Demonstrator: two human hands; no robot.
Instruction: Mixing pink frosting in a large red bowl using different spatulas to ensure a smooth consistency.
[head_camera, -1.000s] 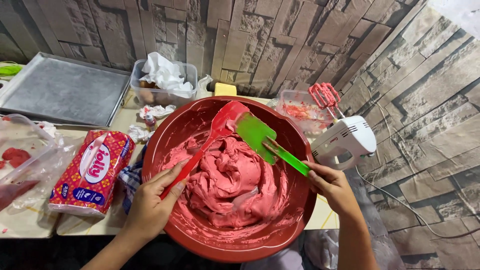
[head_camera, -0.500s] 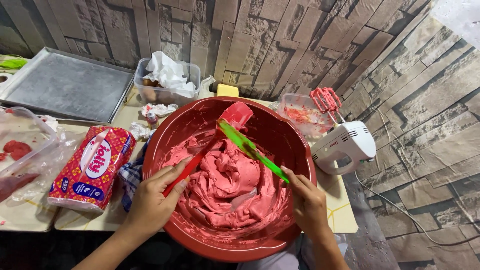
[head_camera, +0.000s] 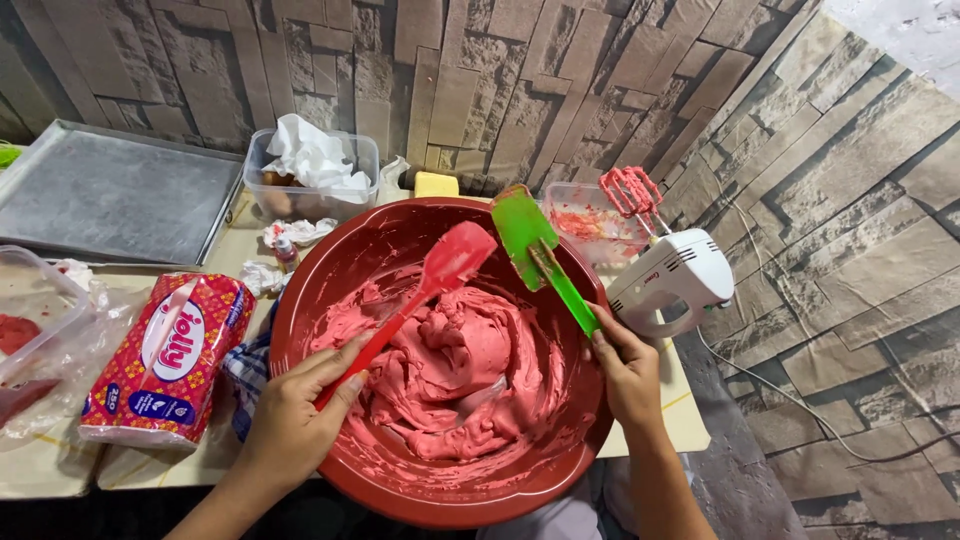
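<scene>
Two spatulas stood over the pink batter (head_camera: 455, 365) in the red bowl (head_camera: 330, 290) on the table, the red spatula (head_camera: 425, 290) gripped by the left hand (head_camera: 295, 425), the green spatula (head_camera: 540, 255) by the right hand (head_camera: 625, 370), beside the white hand mixer (head_camera: 675, 280).

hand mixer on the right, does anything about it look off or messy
Yes: the white hand mixer lies on its side by the red bowl, its beaters coated in pink batter and resting over a smeared clear container.
</scene>
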